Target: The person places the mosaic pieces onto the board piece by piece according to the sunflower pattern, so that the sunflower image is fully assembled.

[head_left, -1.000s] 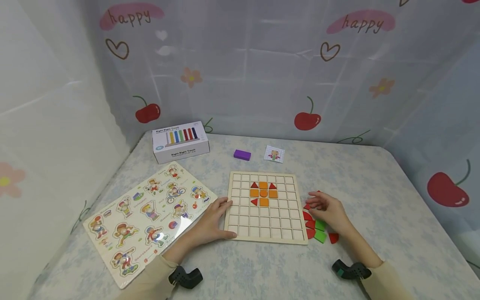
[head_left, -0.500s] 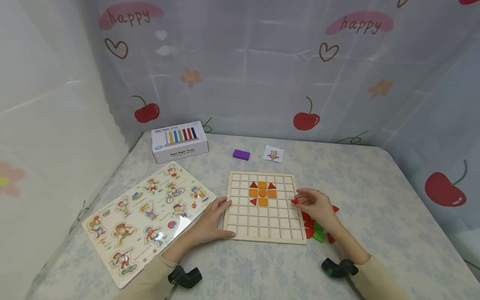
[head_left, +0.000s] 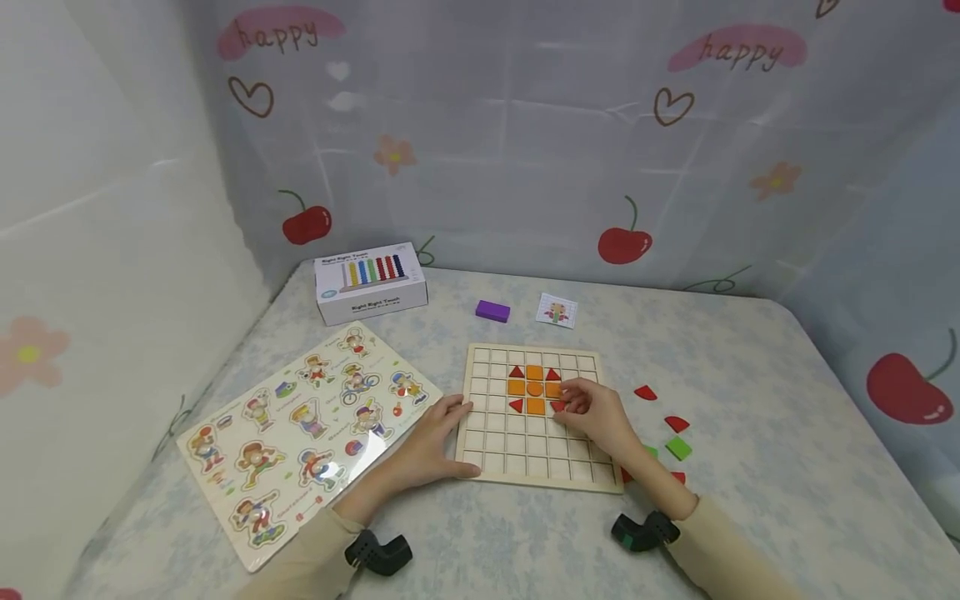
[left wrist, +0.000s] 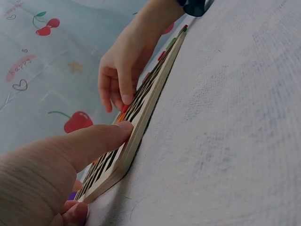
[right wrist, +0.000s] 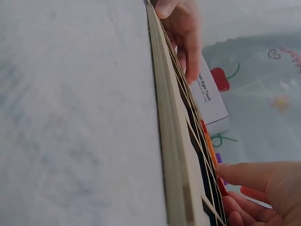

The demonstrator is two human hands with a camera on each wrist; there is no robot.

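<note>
Red piece point(head_left: 557, 406), right of frame centre, sits left of the right hand point(head_left: 597, 417) pinching it; left hand point(head_left: 431, 447) spread.

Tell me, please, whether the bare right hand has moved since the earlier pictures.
Yes, leftward: in the head view, the right hand has moved from right of the beige wooden grid board to over its cells.
</note>
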